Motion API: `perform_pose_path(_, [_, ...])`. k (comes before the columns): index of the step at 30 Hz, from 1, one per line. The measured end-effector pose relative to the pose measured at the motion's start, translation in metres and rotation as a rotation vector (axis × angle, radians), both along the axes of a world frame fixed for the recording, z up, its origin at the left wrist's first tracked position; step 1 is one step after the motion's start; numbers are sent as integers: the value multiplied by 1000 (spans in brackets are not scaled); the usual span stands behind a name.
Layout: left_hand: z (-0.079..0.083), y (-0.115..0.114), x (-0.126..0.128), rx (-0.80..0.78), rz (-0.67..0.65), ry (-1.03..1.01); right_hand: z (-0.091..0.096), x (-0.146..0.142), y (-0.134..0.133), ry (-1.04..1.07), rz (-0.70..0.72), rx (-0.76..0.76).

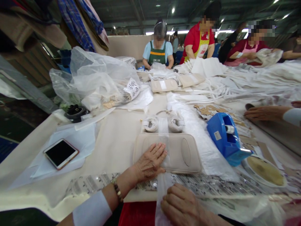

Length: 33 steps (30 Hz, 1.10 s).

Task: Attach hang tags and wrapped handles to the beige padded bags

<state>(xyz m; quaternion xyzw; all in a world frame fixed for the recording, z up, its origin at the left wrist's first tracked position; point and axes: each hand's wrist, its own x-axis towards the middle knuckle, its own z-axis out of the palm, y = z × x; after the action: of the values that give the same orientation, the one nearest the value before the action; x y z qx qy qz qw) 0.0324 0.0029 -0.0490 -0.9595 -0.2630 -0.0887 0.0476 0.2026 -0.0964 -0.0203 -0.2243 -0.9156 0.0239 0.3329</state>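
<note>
Cream sheeting covers the bench (115,135), which runs back beneath a dark ceiling (150,12) to people (158,55) at work on the far side. Near its front edge lies a beige bag (176,152); the left hand (150,160) rests flat on it, fingers extended, while the right hand (180,204) curls round a pale strip (162,188) at the bag's near side. Leftward, a phone (61,153) lies on papers (88,142), with a bulky plastic sack (94,75) beyond; a blue tape dispenser (221,135) and a round dish (265,171) crowd the right.
</note>
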Motion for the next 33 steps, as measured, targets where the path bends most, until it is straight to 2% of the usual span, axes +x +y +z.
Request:
perform_pose_path(3, [2, -1, -3, -26, -10, -43, 30, 12, 30, 62, -14, -108])
perform_pose_path(6, [4, -3, -7, -81, -46, -140, 36, 21, 73, 122, -72, -86])
perform_pose_path(8, [6, -3, -8, -152, -84, -221, 27, 25, 102, 82, -136, -112])
perform_pose_path(10, [7, -3, -8, -222, -108, -290, 13, 27, 126, 33, -224, -203])
perform_pose_path(13, [5, -2, -9, -282, -143, -375, -10, 25, 146, 16, -322, -290])
perform_pose_path(17, [3, -4, -11, -327, -147, -470, -27, 18, 149, 40, -391, -295])
perform_pose_path(21, [4, -4, -2, -247, 9, -576, -28, 16, 146, 97, -413, -339])
perform_pose_path(23, [0, -2, 6, -113, 73, -520, -29, 18, 145, 116, -404, -362])
perform_pose_path(27, [-15, 4, 17, 139, 110, -315, -34, 18, 148, 173, -431, -350])
perform_pose_path(30, [-23, 5, 16, 192, 136, -233, -37, 13, 151, 258, -486, -327])
perform_pose_path(33, [-22, 5, 14, 237, 138, -215, -27, 16, 143, 391, -517, -254])
